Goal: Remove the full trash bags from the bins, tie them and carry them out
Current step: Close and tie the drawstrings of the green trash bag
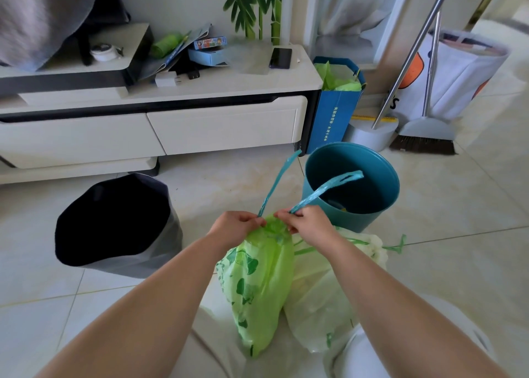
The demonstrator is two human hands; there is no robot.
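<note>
Pale glossy floor tiles [458,234] lie under a crinkled, translucent green trash bag [260,286], which stands between the person's forearms with its neck gathered. The left hand [233,227], fingers curled, pinches the neck and a flat blue drawstring [276,183]. The right hand [307,223] pinches the other drawstring loop [329,187]. Touching the bag's right side slumps a paler bag [320,291]. Behind them stands a smooth, round teal bin [362,223].
</note>
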